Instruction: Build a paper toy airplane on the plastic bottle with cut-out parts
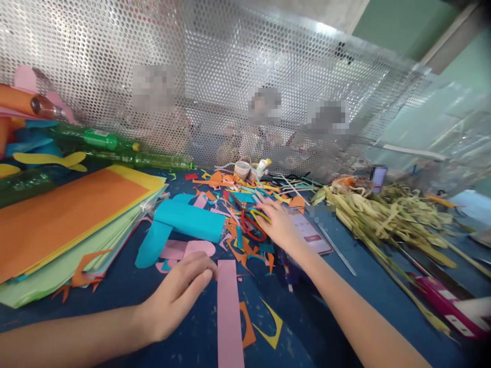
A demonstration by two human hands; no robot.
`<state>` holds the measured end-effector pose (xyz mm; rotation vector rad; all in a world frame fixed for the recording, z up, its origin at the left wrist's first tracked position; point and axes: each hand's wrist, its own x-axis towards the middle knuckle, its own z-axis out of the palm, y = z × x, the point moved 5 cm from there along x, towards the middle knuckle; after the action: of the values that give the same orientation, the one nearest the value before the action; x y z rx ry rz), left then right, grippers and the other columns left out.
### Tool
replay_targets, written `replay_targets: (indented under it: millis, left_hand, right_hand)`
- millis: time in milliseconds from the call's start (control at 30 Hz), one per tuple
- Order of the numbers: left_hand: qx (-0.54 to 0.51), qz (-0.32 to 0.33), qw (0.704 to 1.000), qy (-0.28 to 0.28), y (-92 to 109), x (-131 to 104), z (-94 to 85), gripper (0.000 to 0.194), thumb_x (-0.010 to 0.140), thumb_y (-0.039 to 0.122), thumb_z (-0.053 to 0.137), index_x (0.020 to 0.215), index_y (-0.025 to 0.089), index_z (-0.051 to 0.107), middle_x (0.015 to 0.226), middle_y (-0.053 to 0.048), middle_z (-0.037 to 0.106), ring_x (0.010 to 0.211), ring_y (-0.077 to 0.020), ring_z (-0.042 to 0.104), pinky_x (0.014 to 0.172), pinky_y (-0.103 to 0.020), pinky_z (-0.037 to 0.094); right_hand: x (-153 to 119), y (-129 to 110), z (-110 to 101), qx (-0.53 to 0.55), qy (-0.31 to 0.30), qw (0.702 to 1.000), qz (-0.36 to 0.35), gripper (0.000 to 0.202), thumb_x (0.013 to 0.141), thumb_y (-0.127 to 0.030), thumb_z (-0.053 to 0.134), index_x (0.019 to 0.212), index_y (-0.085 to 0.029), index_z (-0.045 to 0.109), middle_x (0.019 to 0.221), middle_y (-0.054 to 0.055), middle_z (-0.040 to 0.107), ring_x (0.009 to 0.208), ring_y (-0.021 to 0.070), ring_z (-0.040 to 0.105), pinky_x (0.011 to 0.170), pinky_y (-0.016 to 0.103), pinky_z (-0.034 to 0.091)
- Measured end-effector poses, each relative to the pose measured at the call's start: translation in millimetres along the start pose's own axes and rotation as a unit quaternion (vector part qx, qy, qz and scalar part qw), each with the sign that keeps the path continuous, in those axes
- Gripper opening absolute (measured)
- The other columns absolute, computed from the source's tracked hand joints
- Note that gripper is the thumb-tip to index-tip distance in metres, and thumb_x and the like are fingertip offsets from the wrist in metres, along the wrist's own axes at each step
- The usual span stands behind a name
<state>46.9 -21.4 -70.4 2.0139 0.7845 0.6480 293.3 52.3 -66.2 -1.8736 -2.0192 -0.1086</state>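
My left hand (182,291) rests on the blue table with its fingers loosely bent and nothing in it. Its fingertips are beside the upper end of a pink paper strip (229,312). Just beyond that hand lie rounded pink paper pieces (197,249) and a bottle wrapped in blue paper (192,220) with paper flaps. My right hand (279,227) stretches forward over the scraps, fingers extended at the yellow handle of scissors (253,226) with red and yellow handles. Whether the fingertips touch the handle is not clear. A lit phone (309,230) lies beside the right wrist.
Stacked coloured paper (84,214) lies on the left, with green plastic bottles (103,138) behind. Paper scraps (218,179) and small cups (242,170) fill the middle back. Dried husks (383,214) and a magenta object (447,301) are right. People sit behind a perforated metal screen (215,61).
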Motion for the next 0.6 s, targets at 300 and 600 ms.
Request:
replay_targets:
  millis: [300, 600]
  left_hand:
    - [0.163, 0.102, 0.981, 0.033, 0, 6, 10.1, 0.016, 0.088, 0.017, 0.043, 0.085, 0.019, 0.059, 0.085, -0.003, 0.060, 0.084, -0.0159, 0.055, 0.075, -0.028, 0.046]
    - [0.369, 0.087, 0.925, -0.023, -14, 5, 15.5, 0.060, 0.081, 0.044, 0.053, 0.129, 0.009, 0.045, 0.131, -0.019, 0.046, 0.123, -0.0362, 0.038, 0.098, -0.052, 0.039]
  right_hand:
    - [-18, -22, 11, 0.085, -0.055, 0.991, 0.091, 0.026, 0.080, -0.018, 0.059, 0.105, -0.015, 0.059, 0.104, 0.015, 0.058, 0.104, 0.0304, 0.054, 0.090, 0.042, 0.038]
    - [-12, -9, 15, 0.364, -0.090, 0.909, 0.181, 0.025, 0.079, -0.021, 0.056, 0.103, -0.016, 0.057, 0.078, 0.004, 0.063, 0.072, 0.0173, 0.060, 0.067, 0.031, 0.047]
